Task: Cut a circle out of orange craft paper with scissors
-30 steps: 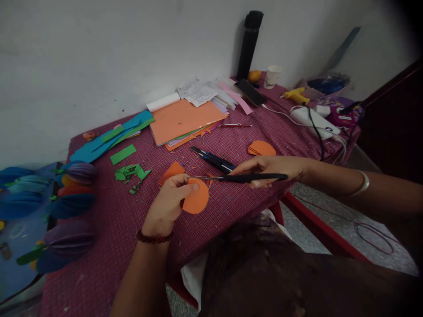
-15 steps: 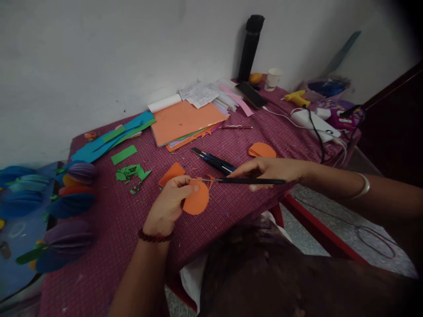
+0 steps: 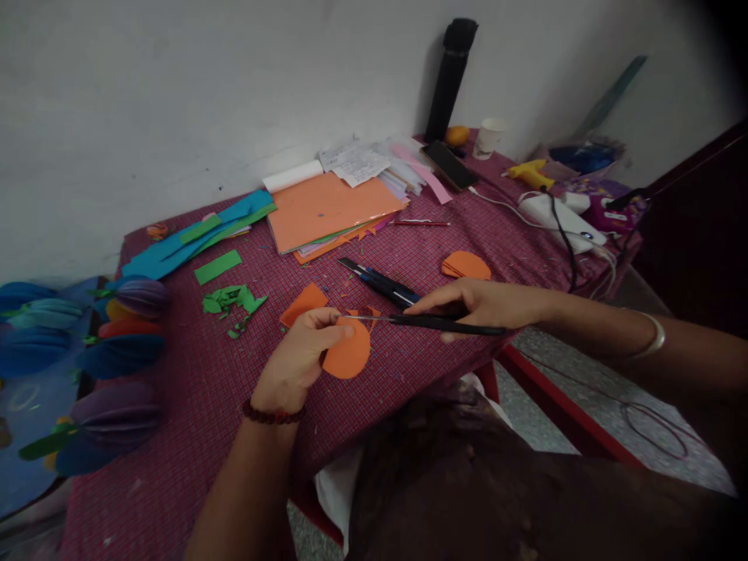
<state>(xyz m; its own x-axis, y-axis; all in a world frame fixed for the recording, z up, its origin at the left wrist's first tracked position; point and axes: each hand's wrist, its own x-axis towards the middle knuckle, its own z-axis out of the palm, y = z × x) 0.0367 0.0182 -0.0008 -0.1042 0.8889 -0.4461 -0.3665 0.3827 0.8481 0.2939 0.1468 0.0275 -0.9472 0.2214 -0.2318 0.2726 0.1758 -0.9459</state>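
Observation:
My left hand (image 3: 299, 361) pinches a round orange paper piece (image 3: 349, 355) above the table's front part, thumb on top. My right hand (image 3: 476, 302) grips black-handled scissors (image 3: 429, 320), blades pointing left and meeting the top edge of the orange piece. A thin orange offcut (image 3: 365, 312) hangs at the blades. Both hands are closed on what they hold.
On the checked maroon tablecloth (image 3: 192, 389) lie an orange scrap (image 3: 302, 303), a stack of orange circles (image 3: 465, 266), dark pens (image 3: 382, 282), coloured paper sheets (image 3: 330, 208), green scraps (image 3: 231, 301), a glue gun (image 3: 529, 173), a cup (image 3: 488, 136), a black bottle (image 3: 451, 78). Paper lanterns (image 3: 117, 351) sit at left.
The scissors have tilted slightly and cut a little along the orange piece's top edge. The view has shifted a bit; both hands stay in place.

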